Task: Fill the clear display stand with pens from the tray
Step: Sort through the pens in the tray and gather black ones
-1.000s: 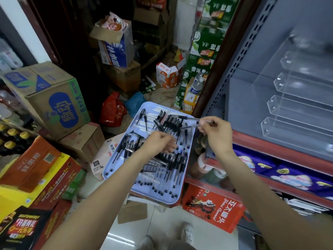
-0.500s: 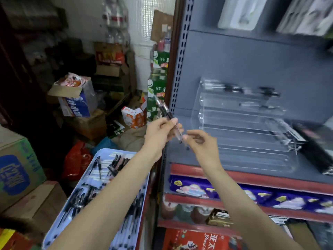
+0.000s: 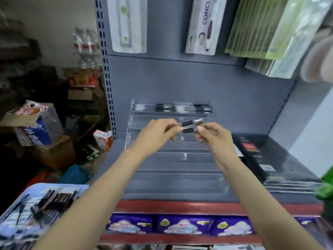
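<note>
Clear display stand [image 3: 173,165] sat on the shelf [image 3: 207,197], tiers stepped so pens lie sideways; only the top tier was filled. Tray [image 3: 10,210] low left, within reach. My left hand [image 3: 155,136] and right hand [image 3: 214,138] each pinched an end of two pens [image 3: 188,126], fingers narrow, level for the next tier, I judged.

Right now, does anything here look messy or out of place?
Mostly the tray at lower left: its pens lie jumbled at mixed angles. The clear display stand sits square, pens only in its top row. Both hands hold two pens.
</note>
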Demonstrator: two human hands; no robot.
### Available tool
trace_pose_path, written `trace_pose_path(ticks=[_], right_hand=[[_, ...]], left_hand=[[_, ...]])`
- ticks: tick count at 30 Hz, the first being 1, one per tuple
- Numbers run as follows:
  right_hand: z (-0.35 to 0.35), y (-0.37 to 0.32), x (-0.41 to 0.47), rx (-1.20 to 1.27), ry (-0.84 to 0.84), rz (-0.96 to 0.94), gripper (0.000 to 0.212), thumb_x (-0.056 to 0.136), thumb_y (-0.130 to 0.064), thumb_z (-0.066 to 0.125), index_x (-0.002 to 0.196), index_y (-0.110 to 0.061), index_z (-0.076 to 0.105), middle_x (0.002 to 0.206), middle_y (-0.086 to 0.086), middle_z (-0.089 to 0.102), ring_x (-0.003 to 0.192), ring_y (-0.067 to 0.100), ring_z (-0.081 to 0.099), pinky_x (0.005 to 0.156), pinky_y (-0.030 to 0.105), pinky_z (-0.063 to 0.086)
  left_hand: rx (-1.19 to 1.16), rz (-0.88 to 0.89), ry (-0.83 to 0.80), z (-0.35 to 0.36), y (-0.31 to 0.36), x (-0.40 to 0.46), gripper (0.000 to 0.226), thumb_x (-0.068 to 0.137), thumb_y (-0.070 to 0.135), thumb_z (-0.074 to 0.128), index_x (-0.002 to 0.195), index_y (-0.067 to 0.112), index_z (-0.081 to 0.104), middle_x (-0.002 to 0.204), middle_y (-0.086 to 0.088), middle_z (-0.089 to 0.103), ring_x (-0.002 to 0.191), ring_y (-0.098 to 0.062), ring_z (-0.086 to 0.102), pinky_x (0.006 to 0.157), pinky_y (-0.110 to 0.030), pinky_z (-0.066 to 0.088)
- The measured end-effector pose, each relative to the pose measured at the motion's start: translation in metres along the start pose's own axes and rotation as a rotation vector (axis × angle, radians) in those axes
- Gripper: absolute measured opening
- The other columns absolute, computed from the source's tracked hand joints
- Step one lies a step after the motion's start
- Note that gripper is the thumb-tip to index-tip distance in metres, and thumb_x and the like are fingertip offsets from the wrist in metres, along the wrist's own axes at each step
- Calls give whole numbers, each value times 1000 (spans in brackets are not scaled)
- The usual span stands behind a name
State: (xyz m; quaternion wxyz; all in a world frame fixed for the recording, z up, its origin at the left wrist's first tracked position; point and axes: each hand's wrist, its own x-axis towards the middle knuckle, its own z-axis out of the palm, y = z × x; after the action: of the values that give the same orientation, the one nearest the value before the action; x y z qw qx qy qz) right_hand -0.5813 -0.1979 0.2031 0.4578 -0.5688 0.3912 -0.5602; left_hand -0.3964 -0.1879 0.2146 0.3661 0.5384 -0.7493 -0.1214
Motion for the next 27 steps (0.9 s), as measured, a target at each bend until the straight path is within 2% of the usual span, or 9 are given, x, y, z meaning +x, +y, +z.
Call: trace_pose_path(ticks=[4, 7, 10, 13, 16, 19, 21, 24, 27], right_hand=[[-35, 6, 24, 80, 51, 52, 5, 88, -9, 61, 85, -10, 65, 79, 4, 68, 69, 9, 63, 68, 18, 53], [-47, 11, 38, 109, 54, 71, 4, 88, -7, 61, 85, -8, 64, 78, 5, 67, 68, 9, 63, 65, 16, 53], [-54, 15, 52, 95, 33, 72, 5, 87, -7, 62, 84, -11, 65, 77, 3, 67, 67, 9, 63, 64, 16, 52], [-61, 23, 67, -58, 67, 25, 3, 87, -13, 64, 89, -15, 65, 82, -3, 67, 75, 10, 63, 73, 22, 53], [-76, 30, 82, -320, 114, -35, 25, 87, -18, 65, 111, -17, 60, 106, -5, 63, 98, 12, 59, 90, 28, 48], [-88, 38, 92, -429, 27, 61, 55, 86, -19, 66, 137, -13, 43, 128, 2, 53, 117, 17, 52, 96, 28, 41], [-89, 42, 95, -394, -43, 121, 64, 86, -17, 66, 142, -13, 36, 135, 6, 50, 122, 18, 50, 96, 27, 39], [-88, 45, 97, -335, -95, 134, 57, 86, -11, 65, 139, -12, 41, 134, 5, 54, 116, 12, 52, 95, 24, 40], [-87, 52, 99, -334, -93, 133, 53, 85, -9, 66, 135, -14, 48, 131, 4, 57, 118, 15, 54, 100, 31, 43]], left_hand=[[185, -108, 148, 16, 4, 20, 27, 97, 46, 36, 85, 22, 42, 74, 12, 66, 62, -12, 53, 58, -30, 38], [182, -139, 135, 24, 7, 29, 27, 89, 49, 51, 87, 23, 46, 74, 15, 59, 67, -12, 51, 56, -26, 36], [141, -130, 149, 33, 10, 41, 12, 82, 44, 64, 81, 34, 58, 80, 20, 58, 76, -8, 50, 58, -22, 34], [115, -189, 215, 36, 7, 52, 12, 82, 41, 66, 72, 36, 62, 68, 12, 61, 71, -14, 53, 56, -25, 34], [199, -312, 249, 35, -1, 63, 8, 83, 40, 65, 81, 32, 66, 65, 13, 57, 72, -16, 51, 57, -27, 31], [305, -348, 198, 39, -8, 75, 11, 84, 38, 64, 87, 28, 69, 83, 4, 66, 82, -23, 57, 63, -27, 34], [351, -346, 155, 42, -9, 84, 15, 84, 40, 64, 86, 26, 68, 85, 0, 67, 87, -28, 60, 63, -28, 35], [392, -354, 72, 44, -7, 96, 17, 84, 42, 64, 85, 26, 69, 87, 0, 68, 91, -27, 60, 67, -28, 38], [380, -375, -17, 46, -6, 108, 14, 82, 42, 66, 77, 29, 66, 93, -1, 69, 93, -26, 60, 73, -28, 41]])
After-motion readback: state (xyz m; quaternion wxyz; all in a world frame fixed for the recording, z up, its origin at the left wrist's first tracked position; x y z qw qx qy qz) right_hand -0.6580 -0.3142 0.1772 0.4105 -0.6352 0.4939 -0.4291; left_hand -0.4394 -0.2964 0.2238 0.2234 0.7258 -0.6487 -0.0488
